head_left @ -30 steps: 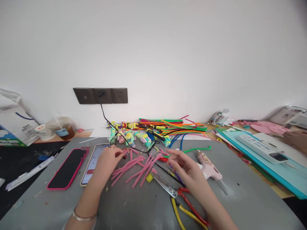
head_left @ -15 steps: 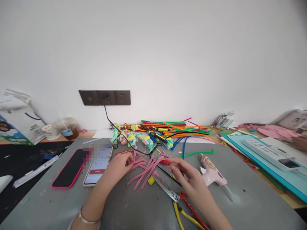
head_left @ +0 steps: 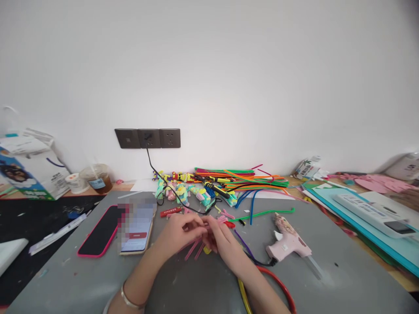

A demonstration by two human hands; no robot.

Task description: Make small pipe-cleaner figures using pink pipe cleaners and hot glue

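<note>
My left hand (head_left: 180,231) and my right hand (head_left: 222,242) meet over the grey mat, fingertips touching. Both are closed in a pinch around a short pink pipe cleaner, mostly hidden by the fingers. Loose pink pipe cleaner pieces (head_left: 195,252) lie beneath them, and more stick out behind the right fingers. A red-handled tool (head_left: 278,279) and a yellow-handled one (head_left: 244,296) are partly covered by my right forearm. To the right rests a pink glue gun (head_left: 288,244) with a clear glue stick in its back.
Two phones, a pink-cased one (head_left: 103,231) and a lit one (head_left: 139,226), lie left. Behind are small pipe-cleaner figures (head_left: 181,194) and a bundle of coloured pipe cleaners (head_left: 248,179). A black cord crosses the mat (head_left: 183,283). Right are a power strip (head_left: 373,213) and blue folders (head_left: 360,235).
My right hand has moved left to meet my left hand, which has shifted slightly right. The hands now cover most of the pink pieces, and the right forearm hides the tools' metal parts.
</note>
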